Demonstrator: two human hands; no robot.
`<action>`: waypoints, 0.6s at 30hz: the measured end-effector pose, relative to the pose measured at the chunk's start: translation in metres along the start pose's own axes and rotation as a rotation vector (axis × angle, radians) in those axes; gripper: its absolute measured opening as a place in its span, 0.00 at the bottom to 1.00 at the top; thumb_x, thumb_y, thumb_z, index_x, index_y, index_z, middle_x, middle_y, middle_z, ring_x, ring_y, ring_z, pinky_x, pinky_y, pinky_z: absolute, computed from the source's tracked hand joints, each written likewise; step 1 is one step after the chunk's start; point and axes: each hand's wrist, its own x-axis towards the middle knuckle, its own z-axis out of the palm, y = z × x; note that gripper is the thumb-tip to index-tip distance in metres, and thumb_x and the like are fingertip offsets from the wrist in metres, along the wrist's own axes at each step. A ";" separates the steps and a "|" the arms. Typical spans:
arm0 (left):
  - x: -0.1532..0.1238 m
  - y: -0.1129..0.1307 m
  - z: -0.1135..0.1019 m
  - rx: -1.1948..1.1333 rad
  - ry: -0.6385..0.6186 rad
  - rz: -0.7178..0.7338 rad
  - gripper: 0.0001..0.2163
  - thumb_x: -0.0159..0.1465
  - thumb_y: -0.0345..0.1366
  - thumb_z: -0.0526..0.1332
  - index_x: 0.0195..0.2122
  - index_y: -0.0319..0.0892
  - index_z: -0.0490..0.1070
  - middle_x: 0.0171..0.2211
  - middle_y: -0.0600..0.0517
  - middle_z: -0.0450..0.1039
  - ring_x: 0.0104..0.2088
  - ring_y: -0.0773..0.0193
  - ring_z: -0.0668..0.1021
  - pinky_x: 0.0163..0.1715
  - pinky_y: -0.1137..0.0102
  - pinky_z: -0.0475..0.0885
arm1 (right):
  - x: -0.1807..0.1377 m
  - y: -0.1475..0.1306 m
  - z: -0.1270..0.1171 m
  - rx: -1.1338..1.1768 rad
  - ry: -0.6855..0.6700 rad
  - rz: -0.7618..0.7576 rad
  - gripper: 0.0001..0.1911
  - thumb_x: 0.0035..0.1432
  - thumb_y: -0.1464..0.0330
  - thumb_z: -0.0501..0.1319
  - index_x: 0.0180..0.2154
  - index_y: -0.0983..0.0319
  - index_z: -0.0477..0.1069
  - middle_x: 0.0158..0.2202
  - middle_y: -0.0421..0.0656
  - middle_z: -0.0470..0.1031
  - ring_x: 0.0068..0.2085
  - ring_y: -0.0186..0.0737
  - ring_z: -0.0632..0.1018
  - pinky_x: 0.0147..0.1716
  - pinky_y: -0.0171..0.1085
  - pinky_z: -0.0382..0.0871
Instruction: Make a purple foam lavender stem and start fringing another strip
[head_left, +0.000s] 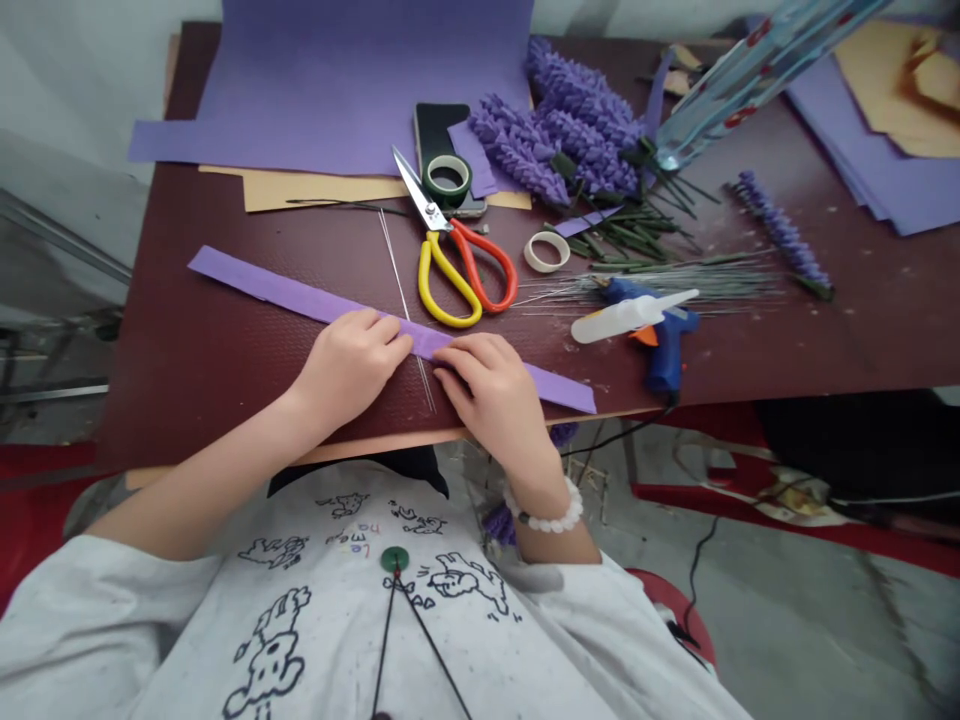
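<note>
A long purple paper strip (pixel 289 295) lies slantwise near the front of the dark red table. My left hand (pixel 356 360) pinches the strip near its middle, fingers curled on its edge. Just to the right, my right hand (pixel 491 390) has its thumb and fingertips closed on the same strip. Thin wires (pixel 395 262) pass beneath the paper between my two hands. Scissors (pixel 450 255) with one yellow and one red handle lie just beyond, blades slightly apart and pointing away.
Behind stand a phone (pixel 435 130), a green tape roll (pixel 448 180), a purple sheet (pixel 337 90) and purple paper flowers (pixel 562 130). Rightward are a white tape roll (pixel 547 252), a wire bundle (pixel 720 285), a blue glue gun (pixel 664 360) and a single flower stem (pixel 784 232).
</note>
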 end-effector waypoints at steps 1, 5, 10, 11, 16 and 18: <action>0.000 0.000 0.001 0.014 0.013 0.000 0.11 0.65 0.30 0.52 0.32 0.40 0.73 0.29 0.48 0.73 0.31 0.60 0.74 0.30 0.66 0.68 | 0.002 -0.001 0.002 -0.026 0.002 -0.007 0.10 0.63 0.70 0.54 0.39 0.63 0.73 0.40 0.49 0.75 0.43 0.45 0.72 0.43 0.46 0.69; -0.002 0.002 0.001 0.062 0.051 -0.007 0.12 0.65 0.30 0.51 0.27 0.41 0.70 0.26 0.50 0.72 0.28 0.61 0.73 0.26 0.67 0.66 | 0.004 -0.002 0.008 -0.108 0.005 -0.011 0.13 0.65 0.70 0.50 0.35 0.62 0.73 0.40 0.50 0.76 0.42 0.46 0.71 0.42 0.48 0.66; -0.004 0.001 0.001 0.001 0.102 -0.064 0.10 0.65 0.30 0.49 0.30 0.40 0.68 0.24 0.51 0.72 0.26 0.63 0.75 0.27 0.70 0.68 | -0.007 0.006 -0.002 0.010 -0.038 -0.032 0.11 0.64 0.74 0.48 0.36 0.62 0.68 0.42 0.50 0.73 0.45 0.45 0.70 0.45 0.47 0.66; -0.005 0.000 0.001 -0.025 0.121 -0.095 0.10 0.66 0.30 0.49 0.31 0.39 0.67 0.24 0.51 0.72 0.26 0.64 0.75 0.26 0.71 0.68 | -0.011 0.008 -0.006 0.050 -0.036 -0.026 0.10 0.64 0.74 0.47 0.36 0.61 0.66 0.41 0.50 0.72 0.45 0.44 0.70 0.46 0.46 0.66; -0.012 -0.006 0.000 -0.144 0.156 -0.166 0.12 0.67 0.32 0.47 0.33 0.38 0.68 0.25 0.50 0.75 0.25 0.65 0.77 0.26 0.72 0.71 | -0.034 0.023 -0.023 0.003 0.028 0.097 0.07 0.65 0.71 0.47 0.35 0.59 0.61 0.38 0.48 0.68 0.42 0.43 0.68 0.44 0.45 0.65; -0.016 -0.008 -0.002 -0.212 0.140 -0.180 0.12 0.68 0.33 0.47 0.35 0.37 0.69 0.29 0.48 0.77 0.27 0.63 0.79 0.28 0.70 0.73 | -0.042 0.029 -0.027 -0.043 0.061 0.128 0.06 0.66 0.70 0.47 0.35 0.59 0.60 0.36 0.47 0.68 0.41 0.43 0.68 0.43 0.44 0.65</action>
